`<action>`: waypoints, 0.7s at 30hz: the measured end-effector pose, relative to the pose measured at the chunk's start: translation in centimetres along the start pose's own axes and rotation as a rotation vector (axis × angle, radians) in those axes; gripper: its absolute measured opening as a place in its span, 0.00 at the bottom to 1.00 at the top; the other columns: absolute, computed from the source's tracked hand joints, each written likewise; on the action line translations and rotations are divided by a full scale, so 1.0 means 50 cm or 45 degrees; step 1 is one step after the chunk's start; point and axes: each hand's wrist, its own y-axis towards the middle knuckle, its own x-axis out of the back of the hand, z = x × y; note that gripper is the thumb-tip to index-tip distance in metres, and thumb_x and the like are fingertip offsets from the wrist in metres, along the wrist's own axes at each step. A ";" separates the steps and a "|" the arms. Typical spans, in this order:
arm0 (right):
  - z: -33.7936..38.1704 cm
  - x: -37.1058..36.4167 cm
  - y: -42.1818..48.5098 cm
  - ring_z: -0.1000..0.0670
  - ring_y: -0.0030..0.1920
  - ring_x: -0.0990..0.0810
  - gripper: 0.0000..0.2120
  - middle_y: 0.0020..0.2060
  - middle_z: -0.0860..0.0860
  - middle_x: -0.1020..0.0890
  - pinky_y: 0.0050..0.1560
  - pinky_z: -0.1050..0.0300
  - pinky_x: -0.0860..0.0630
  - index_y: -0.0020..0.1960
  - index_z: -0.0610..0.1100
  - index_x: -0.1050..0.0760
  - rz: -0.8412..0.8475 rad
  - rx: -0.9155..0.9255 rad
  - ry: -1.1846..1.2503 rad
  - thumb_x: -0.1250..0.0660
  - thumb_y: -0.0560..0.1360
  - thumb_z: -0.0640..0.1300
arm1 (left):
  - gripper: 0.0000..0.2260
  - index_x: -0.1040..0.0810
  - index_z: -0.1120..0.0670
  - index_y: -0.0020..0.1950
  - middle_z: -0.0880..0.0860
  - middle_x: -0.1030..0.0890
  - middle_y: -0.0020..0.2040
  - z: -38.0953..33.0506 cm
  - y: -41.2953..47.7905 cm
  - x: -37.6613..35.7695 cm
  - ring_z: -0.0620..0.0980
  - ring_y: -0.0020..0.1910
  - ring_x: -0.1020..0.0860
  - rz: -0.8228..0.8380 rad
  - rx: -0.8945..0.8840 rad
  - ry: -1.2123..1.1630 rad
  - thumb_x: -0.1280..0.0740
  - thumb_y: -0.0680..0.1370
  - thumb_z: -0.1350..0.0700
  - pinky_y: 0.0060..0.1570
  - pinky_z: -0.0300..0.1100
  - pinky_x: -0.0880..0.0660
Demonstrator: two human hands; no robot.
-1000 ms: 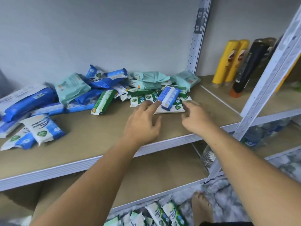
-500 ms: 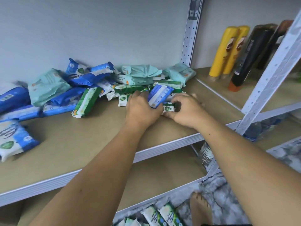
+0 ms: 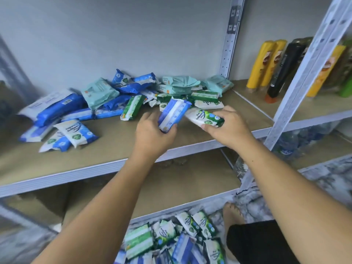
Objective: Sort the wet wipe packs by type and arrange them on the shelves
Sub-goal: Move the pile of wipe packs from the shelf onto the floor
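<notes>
**Fingers on two packs, and most of the sorting left to do**

Fingers [image 3: 147, 118] of the person's left hand [image 3: 154, 138] curl round a blue-and-white plastic wet wipe pack [image 3: 174, 113], held at the front of the heap. The right hand [image 3: 230, 128] pinches a white-and-green wet wipe pack [image 3: 203, 117] between thumb and fingers, just beside the first.

Behind both, on the beige shelf board with a white metal rim [image 3: 106, 166], lies a mixed heap. In it, pale teal soft packs [image 3: 98, 92], long blue packs [image 3: 59, 108] and green-and-white packs [image 3: 132, 107] are jumbled together against the grey wall. A few small white-and-blue packs [image 3: 76, 133] lie apart at the left, and they may be the start of one group.

More loose packs on the floor [image 3: 171, 241] lie near a bare foot. Yellow and black bottles [image 3: 268, 61] stand on the neighbouring shelf at the right.

By the look of it the job is at an early stage. No tidy row of any type can be seen, and nearly every pack is yet to be separated and arranged.
</notes>
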 end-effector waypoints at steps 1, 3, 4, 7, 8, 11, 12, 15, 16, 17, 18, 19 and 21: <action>0.004 0.008 -0.021 0.48 0.53 0.21 0.33 0.48 0.56 0.26 0.59 0.43 0.24 0.54 0.50 0.16 -0.020 0.010 0.017 0.36 0.60 0.71 | 0.13 0.22 0.56 0.45 0.49 0.26 0.39 -0.007 -0.029 0.019 0.51 0.43 0.27 0.007 0.010 -0.030 0.29 0.70 0.48 0.42 0.40 0.33; 0.010 0.019 -0.066 0.46 0.45 0.21 0.25 0.43 0.53 0.26 0.52 0.45 0.22 0.49 0.49 0.16 -0.062 0.051 0.030 0.33 0.65 0.67 | 0.12 0.22 0.53 0.46 0.48 0.25 0.40 -0.018 -0.091 0.047 0.50 0.42 0.27 0.057 0.079 -0.104 0.30 0.69 0.47 0.41 0.39 0.35; 0.010 0.021 -0.089 0.46 0.43 0.22 0.21 0.42 0.51 0.26 0.49 0.47 0.22 0.47 0.48 0.17 -0.075 0.051 0.038 0.31 0.67 0.64 | 0.13 0.22 0.51 0.48 0.47 0.23 0.42 -0.021 -0.122 0.057 0.49 0.42 0.26 0.096 0.141 -0.148 0.31 0.68 0.46 0.41 0.39 0.34; 0.004 0.015 -0.164 0.46 0.43 0.22 0.16 0.42 0.49 0.24 0.46 0.50 0.23 0.47 0.47 0.16 -0.150 0.027 0.061 0.29 0.69 0.59 | 0.13 0.21 0.47 0.51 0.45 0.21 0.44 -0.023 -0.213 0.066 0.45 0.43 0.23 0.181 0.277 -0.216 0.29 0.67 0.46 0.43 0.38 0.29; -0.001 0.010 -0.191 0.46 0.44 0.22 0.16 0.42 0.48 0.23 0.47 0.50 0.23 0.48 0.46 0.16 -0.184 0.012 0.063 0.30 0.69 0.58 | 0.13 0.21 0.46 0.50 0.45 0.22 0.44 -0.020 -0.242 0.063 0.44 0.43 0.23 0.199 0.308 -0.216 0.28 0.68 0.47 0.43 0.36 0.28; -0.025 -0.019 -0.272 0.44 0.44 0.23 0.15 0.41 0.48 0.23 0.45 0.49 0.24 0.47 0.44 0.17 -0.227 -0.079 0.059 0.29 0.71 0.55 | 0.13 0.20 0.46 0.51 0.44 0.22 0.46 0.002 -0.318 0.038 0.40 0.44 0.24 0.279 0.425 -0.203 0.27 0.68 0.48 0.43 0.30 0.31; -0.035 -0.033 -0.299 0.44 0.44 0.23 0.15 0.41 0.48 0.24 0.44 0.50 0.24 0.46 0.44 0.17 -0.216 -0.123 0.054 0.29 0.71 0.56 | 0.13 0.20 0.46 0.51 0.44 0.23 0.46 0.013 -0.341 0.025 0.39 0.44 0.24 0.315 0.462 -0.188 0.27 0.69 0.48 0.41 0.29 0.32; -0.068 -0.085 -0.375 0.44 0.44 0.23 0.14 0.40 0.49 0.24 0.42 0.52 0.26 0.43 0.46 0.18 -0.121 -0.302 0.026 0.29 0.72 0.57 | 0.13 0.19 0.48 0.52 0.46 0.23 0.45 0.054 -0.402 -0.018 0.44 0.43 0.25 0.428 0.517 -0.116 0.27 0.70 0.47 0.40 0.36 0.34; -0.081 -0.106 -0.395 0.44 0.44 0.23 0.15 0.39 0.49 0.23 0.42 0.52 0.25 0.43 0.46 0.18 -0.072 -0.362 -0.004 0.30 0.72 0.58 | 0.13 0.19 0.49 0.53 0.47 0.23 0.45 0.070 -0.421 -0.033 0.48 0.44 0.24 0.470 0.534 -0.089 0.27 0.70 0.47 0.41 0.38 0.34; -0.094 -0.126 -0.412 0.44 0.44 0.22 0.18 0.39 0.49 0.22 0.42 0.52 0.24 0.43 0.46 0.17 0.004 -0.414 -0.055 0.32 0.72 0.61 | 0.14 0.19 0.49 0.54 0.48 0.23 0.46 0.084 -0.439 -0.047 0.50 0.44 0.23 0.519 0.559 -0.062 0.27 0.71 0.46 0.41 0.39 0.33; -0.113 -0.150 -0.425 0.43 0.44 0.21 0.22 0.39 0.48 0.21 0.43 0.52 0.23 0.44 0.46 0.17 0.106 -0.449 -0.131 0.35 0.71 0.63 | 0.14 0.20 0.49 0.54 0.49 0.23 0.46 0.100 -0.457 -0.060 0.52 0.43 0.22 0.571 0.596 -0.034 0.27 0.71 0.45 0.41 0.40 0.32; -0.129 -0.170 -0.437 0.42 0.44 0.20 0.26 0.39 0.47 0.19 0.43 0.52 0.22 0.45 0.45 0.17 0.215 -0.461 -0.224 0.38 0.69 0.66 | 0.15 0.20 0.49 0.53 0.50 0.23 0.46 0.117 -0.476 -0.076 0.53 0.43 0.22 0.627 0.635 0.000 0.28 0.71 0.44 0.40 0.40 0.31; -0.166 -0.210 -0.456 0.42 0.44 0.19 0.31 0.39 0.46 0.18 0.48 0.51 0.21 0.45 0.43 0.16 0.404 -0.452 -0.395 0.42 0.66 0.68 | 0.15 0.20 0.49 0.48 0.50 0.23 0.43 0.146 -0.513 -0.103 0.55 0.42 0.22 0.729 0.671 0.066 0.29 0.70 0.41 0.39 0.42 0.29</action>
